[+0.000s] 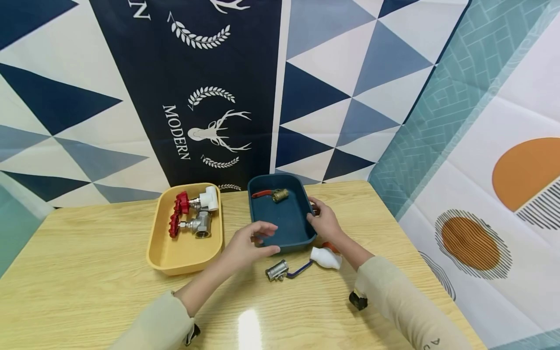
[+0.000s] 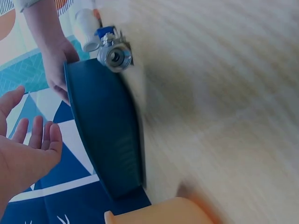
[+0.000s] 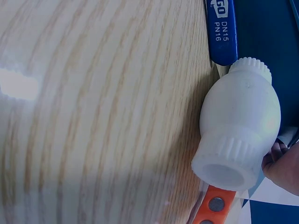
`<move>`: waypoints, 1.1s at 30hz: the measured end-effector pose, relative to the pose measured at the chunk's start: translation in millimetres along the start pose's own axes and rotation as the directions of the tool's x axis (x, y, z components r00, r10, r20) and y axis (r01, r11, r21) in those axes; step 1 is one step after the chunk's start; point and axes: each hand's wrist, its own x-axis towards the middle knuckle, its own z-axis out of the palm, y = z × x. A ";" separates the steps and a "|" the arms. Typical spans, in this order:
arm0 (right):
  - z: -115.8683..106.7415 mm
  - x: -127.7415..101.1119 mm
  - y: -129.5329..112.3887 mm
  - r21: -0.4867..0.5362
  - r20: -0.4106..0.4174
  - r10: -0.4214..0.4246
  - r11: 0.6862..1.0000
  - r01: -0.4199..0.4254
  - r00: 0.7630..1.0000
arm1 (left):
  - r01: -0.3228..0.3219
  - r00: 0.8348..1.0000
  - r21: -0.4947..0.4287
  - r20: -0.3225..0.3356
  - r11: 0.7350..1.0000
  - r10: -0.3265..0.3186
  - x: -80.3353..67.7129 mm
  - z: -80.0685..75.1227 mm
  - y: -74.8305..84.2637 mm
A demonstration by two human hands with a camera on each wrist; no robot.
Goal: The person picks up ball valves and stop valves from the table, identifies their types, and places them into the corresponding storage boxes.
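Observation:
A dark blue tray (image 1: 286,224) stands near the table's back edge. It holds a brass ball valve (image 1: 281,195) with a red lever (image 1: 262,193). My right hand (image 1: 325,222) grips the tray's right rim, thumb towards the inside and fingers outside. Over the tray's front left corner, my left hand (image 1: 248,246) holds nothing, its fingers and thumb spread apart. In front of the tray lie a metal ball valve (image 1: 276,270) with a blue lever (image 1: 300,269) and a white plastic valve (image 3: 240,112) with an orange handle (image 3: 215,204).
Left of the blue tray stands a yellow tray (image 1: 175,260). Inside it are a metal valve (image 1: 202,224) and a white-bodied valve (image 1: 209,198), both with red handwheels. A patterned cloth wall (image 1: 227,73) rises behind the table (image 1: 109,291).

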 end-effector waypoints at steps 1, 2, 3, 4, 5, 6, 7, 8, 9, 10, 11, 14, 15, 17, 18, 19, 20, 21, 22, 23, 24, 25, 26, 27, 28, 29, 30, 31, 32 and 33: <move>-0.2 -0.1 0.1 0.000 -0.001 0.001 1.000 -0.001 1.000 | 0.002 1.000 -0.008 0.003 1.000 -0.002 -2.1 0.5 -1.2; -0.4 -0.3 0.3 -0.003 -0.001 -0.002 1.000 0.002 1.000 | 0.005 1.000 -0.020 0.007 1.000 -0.005 -4.0 1.0 -2.0; -0.6 -0.5 0.6 -0.004 -0.001 -0.004 1.000 0.004 1.000 | 0.008 1.000 -0.032 0.011 0.999 -0.008 -5.9 1.5 -2.6; -0.8 -0.8 0.5 -0.001 -0.001 -0.002 1.000 0.002 1.000 | 0.009 1.000 -0.043 0.016 0.999 -0.009 -7.6 2.1 -3.5; -1.0 -1.3 0.5 0.000 0.000 -0.002 1.000 0.002 1.000 | 0.012 1.000 -0.052 0.021 0.999 -0.011 -9.2 2.6 -4.4; -1.2 -1.7 0.4 0.005 0.000 0.002 1.000 -0.002 1.000 | 0.017 1.000 -0.059 0.025 0.998 -0.016 -10.8 3.1 -5.6; -1.4 -2.1 0.3 0.006 0.002 0.002 1.000 -0.002 1.000 | 0.026 0.999 -0.070 0.030 0.997 -0.024 -12.3 3.6 -6.5; -1.5 -2.4 0.2 0.006 0.005 0.002 1.000 -0.002 1.000 | 0.030 0.999 -0.076 0.033 0.997 -0.027 -13.9 4.1 -7.5; -1.6 -2.6 -0.1 0.008 0.005 0.003 1.000 -0.003 1.000 | 0.030 0.999 -0.081 0.036 0.996 -0.027 -15.2 4.8 -9.0; -1.6 -2.9 -0.5 0.009 0.006 0.004 1.000 -0.004 1.000 | 0.032 0.999 -0.084 0.038 0.996 -0.029 -16.5 5.6 -10.8; -1.7 -2.9 -0.8 0.009 0.005 0.004 1.000 -0.004 1.000 | 0.034 0.999 -0.086 0.042 0.996 -0.030 -17.8 6.2 -12.2; -1.8 -2.6 -1.6 0.010 0.004 0.005 1.000 -0.005 1.000 | 0.030 0.998 -0.083 0.050 0.996 -0.026 -21.0 8.9 -17.5; -1.8 -2.4 -1.8 0.011 0.003 0.006 1.000 -0.006 1.000 | 0.031 0.998 -0.086 0.054 0.996 -0.026 -21.7 9.8 -19.3; -2.0 -2.1 -2.0 0.013 0.003 0.007 1.000 -0.007 1.000 | 0.030 0.998 -0.087 0.059 0.996 -0.025 -22.9 11.7 -22.7; -2.2 -2.1 -2.1 0.015 0.004 0.009 1.000 -0.009 1.000 | 0.030 0.998 -0.089 0.063 0.996 -0.025 -23.2 12.7 -24.3; -2.4 -2.2 -2.2 0.016 0.005 0.011 1.000 -0.011 1.000 | 0.033 0.997 -0.091 0.066 0.995 -0.027 -23.5 13.9 -25.6; -2.5 -2.4 -2.5 0.018 0.006 0.012 1.000 -0.012 1.000 | 0.033 0.997 -0.094 0.070 0.995 -0.026 -23.7 15.1 -27.0; -2.7 -2.6 -2.6 0.016 0.007 0.013 1.000 -0.013 1.000 | 0.033 0.997 -0.095 0.074 0.995 -0.026 -23.7 16.2 -28.2; -2.8 -2.9 -2.9 0.018 0.008 0.015 1.000 -0.016 1.000 | 0.036 0.997 -0.095 0.077 0.995 -0.029 -23.7 17.6 -29.3; -2.8 -3.2 -3.1 0.020 0.009 0.017 1.000 -0.018 1.000 | 0.042 0.996 -0.092 0.080 0.995 -0.035 -23.5 18.9 -30.4; -2.7 -3.3 -3.6 0.022 0.010 0.021 1.000 -0.021 1.000 | 0.047 0.996 -0.088 0.083 0.995 -0.040 -23.3 20.1 -31.5; -2.6 -3.5 -4.0 0.025 0.012 0.022 0.999 -0.022 1.000 | 0.052 0.995 -0.085 0.084 0.995 -0.045 -23.1 21.3 -32.9; -2.5 -3.6 -4.4 0.027 0.013 0.022 0.999 -0.023 1.000 | 0.058 0.995 -0.085 0.087 0.995 -0.051 -23.0 22.3 -34.1; -2.2 -3.3 -4.8 0.031 0.015 0.024 0.999 -0.025 1.000 | 0.066 0.994 -0.085 0.088 0.994 -0.059 -22.8 23.4 -35.5; -2.1 -3.1 -5.1 0.034 0.016 0.027 0.999 -0.027 1.000 | 0.073 0.994 -0.084 0.089 0.994 -0.065 -22.6 24.2 -36.8; -1.9 -2.6 -5.3 0.035 0.017 0.028 0.999 -0.029 0.999 | 0.077 0.994 -0.082 0.090 0.994 -0.070 -22.4 25.0 -38.3; -1.9 -2.3 -5.4 0.033 0.018 0.026 0.999 -0.026 1.000 | 0.081 0.993 -0.084 0.090 0.993 -0.074 -22.2 25.7 -39.7; -1.9 -1.7 -5.2 0.033 0.017 0.026 0.999 -0.026 1.000 | 0.086 0.993 -0.087 0.090 0.993 -0.078 -22.1 26.4 -40.8; -1.9 -1.2 -5.1 0.032 0.017 0.028 0.999 -0.029 0.999 | 0.091 0.993 -0.091 0.089 0.992 -0.083 -21.8 27.1 -41.7; -1.6 -0.7 -4.8 0.032 0.016 0.030 0.999 -0.031 0.999 | 0.097 0.992 -0.093 0.087 0.991 -0.088 -21.4 27.7 -42.5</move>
